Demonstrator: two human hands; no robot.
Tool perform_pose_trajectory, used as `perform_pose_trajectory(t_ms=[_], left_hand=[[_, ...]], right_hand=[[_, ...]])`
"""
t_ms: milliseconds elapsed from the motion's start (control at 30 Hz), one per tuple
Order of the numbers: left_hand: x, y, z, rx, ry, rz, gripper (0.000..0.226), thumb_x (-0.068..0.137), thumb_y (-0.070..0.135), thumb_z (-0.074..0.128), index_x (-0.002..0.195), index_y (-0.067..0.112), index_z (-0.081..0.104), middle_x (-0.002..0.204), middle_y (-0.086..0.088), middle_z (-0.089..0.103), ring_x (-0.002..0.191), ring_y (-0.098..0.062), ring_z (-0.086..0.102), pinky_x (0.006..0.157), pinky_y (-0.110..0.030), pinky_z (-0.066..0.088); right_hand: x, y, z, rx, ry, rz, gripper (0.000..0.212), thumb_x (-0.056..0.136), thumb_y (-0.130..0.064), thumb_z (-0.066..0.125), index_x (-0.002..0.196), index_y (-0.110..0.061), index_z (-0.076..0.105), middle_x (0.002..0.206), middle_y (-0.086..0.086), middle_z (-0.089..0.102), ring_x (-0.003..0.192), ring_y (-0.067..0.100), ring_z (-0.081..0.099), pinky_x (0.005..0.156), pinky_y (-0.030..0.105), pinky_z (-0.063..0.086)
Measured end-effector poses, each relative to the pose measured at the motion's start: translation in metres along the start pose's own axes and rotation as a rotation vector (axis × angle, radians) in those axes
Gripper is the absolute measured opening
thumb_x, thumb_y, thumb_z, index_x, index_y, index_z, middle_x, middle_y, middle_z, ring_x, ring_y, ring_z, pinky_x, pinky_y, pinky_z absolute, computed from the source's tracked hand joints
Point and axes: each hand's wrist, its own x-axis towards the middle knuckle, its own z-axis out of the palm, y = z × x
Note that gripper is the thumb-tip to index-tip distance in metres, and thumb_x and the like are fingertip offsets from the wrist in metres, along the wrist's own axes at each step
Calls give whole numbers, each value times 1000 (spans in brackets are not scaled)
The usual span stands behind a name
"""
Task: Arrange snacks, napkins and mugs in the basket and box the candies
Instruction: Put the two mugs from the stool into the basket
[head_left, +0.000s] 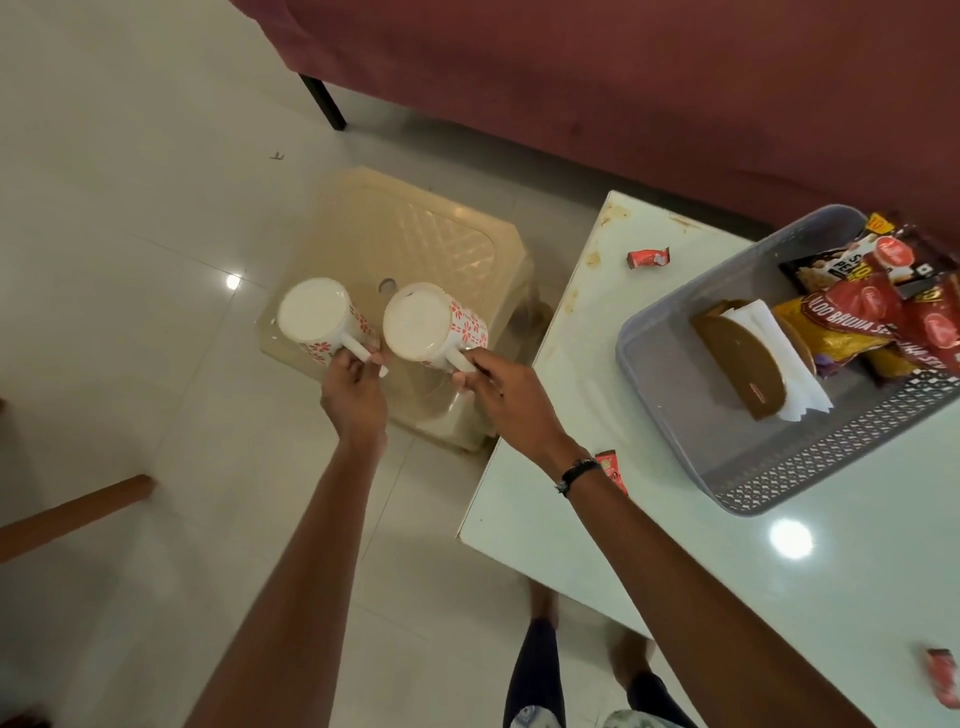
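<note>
Two white mugs with red flower prints stand upside down over a beige plastic stool (415, 244). My left hand (353, 387) grips the handle of the left mug (317, 317). My right hand (506, 389) grips the handle of the right mug (426, 322). On the pale table (779, 597) at the right stands a grey basket (691, 415). It holds a brown napkin holder with white napkins (753, 353) and several red and yellow snack packets (883, 312). Small red candies lie on the table: one (648, 257) at the far corner, one (613, 470) by my right wrist, one (943, 675) at the near right.
A bed or sofa with a dark red cover (623, 78) and a black leg (322, 101) runs along the back. A wooden leg (78, 512) juts in from the left. The floor is glossy white tile. My feet (540, 613) show below the table edge.
</note>
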Motion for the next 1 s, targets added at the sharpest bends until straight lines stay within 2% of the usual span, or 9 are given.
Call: perform_pose_trajectory(t_ms=[67,167,267,367,600,700,800,900,1000], left_hand=[[-19,-1,10,-56,-98,41,18,86,1,59,95,15,64,105,-14,66,98,-18,60,97,-39,47],[-56,4,33,-70,-239,124,20,87,1,57,102,11,64,110,-18,66,103,-23,61,94,-35,47],[-99,13,65,-47,-355,191,27,85,4,60,86,31,66,102,-21,69,97,-23,64,88,-36,48],[-137,19,98,3,-465,236,34,86,6,59,80,39,64,95,-13,72,94,-21,67,85,-32,50],[-201,9,178,54,-581,217,10,86,5,59,93,3,67,93,-11,73,86,-13,66,80,-17,50],[-212,-5,204,118,-588,155,11,87,5,59,93,2,67,100,-11,73,81,-1,61,75,-6,47],[-217,-21,223,205,-581,147,13,87,6,59,94,0,68,103,-11,71,89,-8,56,73,-13,45],[-219,-36,234,256,-541,177,12,86,5,59,91,-2,68,99,-13,71,89,-11,55,67,-10,42],[-219,-45,240,299,-486,168,13,86,4,59,92,-4,67,98,-17,71,89,-15,57,76,-27,46]], right_hand=[[-14,-3,-22,-4,44,-24,17,95,-20,52,104,-10,63,85,-5,62,73,3,55,63,9,40],[-42,-4,-65,-15,137,-23,15,96,-13,51,103,-9,63,79,-12,63,74,-1,59,68,6,39],[-72,7,-119,-82,247,20,10,94,-6,53,96,-6,63,76,-20,64,77,-7,60,68,5,40],[-104,24,-172,-182,330,46,10,93,-9,54,93,-1,61,79,-14,65,77,3,59,68,17,45],[-170,63,-238,-253,420,160,20,93,-19,52,98,-2,60,96,6,68,84,-5,59,61,4,42],[-187,79,-244,-246,434,185,24,93,-26,51,100,-5,61,97,9,68,85,11,59,60,8,43],[-198,94,-247,-242,421,170,35,93,-41,47,95,-8,60,89,11,67,81,28,59,60,28,48],[-200,103,-251,-231,404,183,27,93,-32,52,92,-6,59,90,12,66,84,29,59,59,22,45],[-197,106,-255,-205,397,182,17,92,-20,54,92,-4,60,91,11,66,84,23,59,60,16,45]])
